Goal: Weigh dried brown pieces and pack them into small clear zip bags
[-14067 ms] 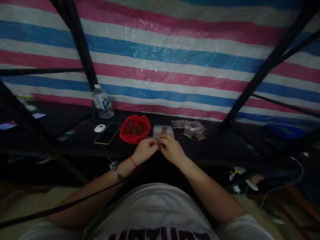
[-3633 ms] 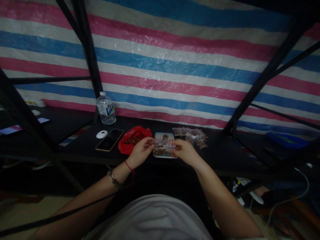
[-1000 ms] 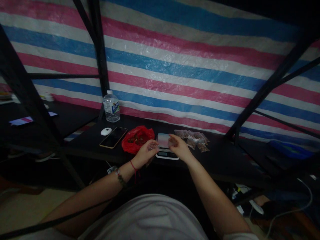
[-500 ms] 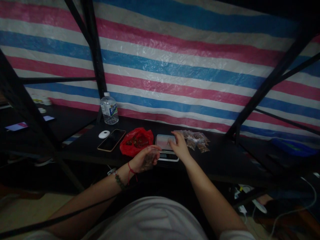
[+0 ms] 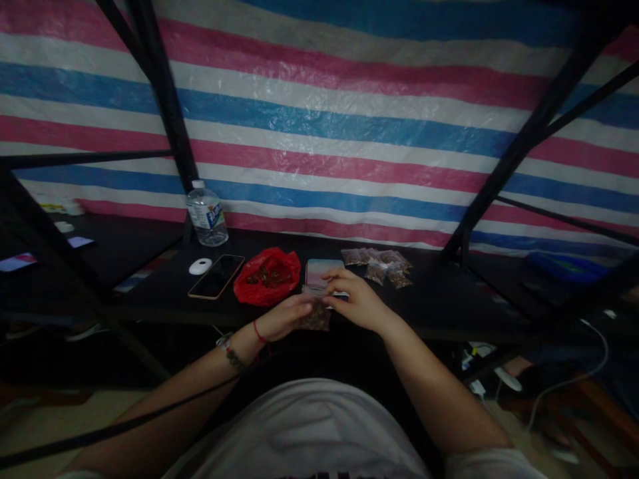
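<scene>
Change: both hands are back together at the table's near edge; half a second ago the right one was out over the scale and the left held the bag alone, lower down.
Small bag (image 5: 316, 315): clear plastic pouch, dark brown crumbly fill, lower centre of frame, hanging just in front of the scale. Too dim to see whether its top is sealed.
Left hand (image 5: 285, 317): fingers pinched on the bag's left top edge, palm turned up and inward. Red string and bead bracelet on the wrist.
Right hand (image 5: 355, 301): fingers curled down onto the bag's right top edge, thumb side toward the left hand, fingertips nearly touching it.
Scale (image 5: 322, 276): flat pale platform, centre of frame, directly behind the hands, partly covered by the right fingers.
Red bag (image 5: 268, 275): open crumpled plastic, brown material inside, just left of the scale.
Filled pouches (image 5: 379, 264): small cluster of similar clear bags, right of the scale, well clear of the hands.
Phone (image 5: 216, 276): face up, dark screen, left of the red bag.
Water bottle (image 5: 207, 214): upright, centre left, against the striped tarp.
</scene>
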A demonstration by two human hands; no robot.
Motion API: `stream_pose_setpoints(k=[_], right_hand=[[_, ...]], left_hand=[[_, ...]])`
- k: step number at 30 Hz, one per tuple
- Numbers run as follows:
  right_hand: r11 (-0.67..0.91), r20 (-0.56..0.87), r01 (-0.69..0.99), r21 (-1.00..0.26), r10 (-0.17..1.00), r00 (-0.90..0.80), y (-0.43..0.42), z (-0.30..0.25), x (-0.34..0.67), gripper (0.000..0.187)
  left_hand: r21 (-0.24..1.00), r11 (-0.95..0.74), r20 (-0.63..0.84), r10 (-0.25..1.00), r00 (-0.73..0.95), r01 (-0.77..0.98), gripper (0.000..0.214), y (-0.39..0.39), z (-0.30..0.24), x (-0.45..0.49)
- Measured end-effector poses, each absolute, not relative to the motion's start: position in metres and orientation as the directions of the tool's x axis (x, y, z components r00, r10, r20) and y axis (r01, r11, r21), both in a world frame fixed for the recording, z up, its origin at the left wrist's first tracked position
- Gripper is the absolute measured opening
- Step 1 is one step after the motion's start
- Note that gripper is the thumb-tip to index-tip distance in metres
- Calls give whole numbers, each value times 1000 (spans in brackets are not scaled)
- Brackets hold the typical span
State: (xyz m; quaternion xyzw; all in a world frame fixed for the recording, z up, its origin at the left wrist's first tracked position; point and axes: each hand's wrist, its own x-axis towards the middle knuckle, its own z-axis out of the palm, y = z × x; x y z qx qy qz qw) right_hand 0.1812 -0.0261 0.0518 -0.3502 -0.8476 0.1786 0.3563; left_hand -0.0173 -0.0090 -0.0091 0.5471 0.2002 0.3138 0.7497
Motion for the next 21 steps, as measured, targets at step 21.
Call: stream_pose_setpoints(k=[21], right_hand=[[444,375,356,-822,893,-248,1,27,189,21]], left_hand=[[989,-145,112,827,551,17,38,3,-15,-10]])
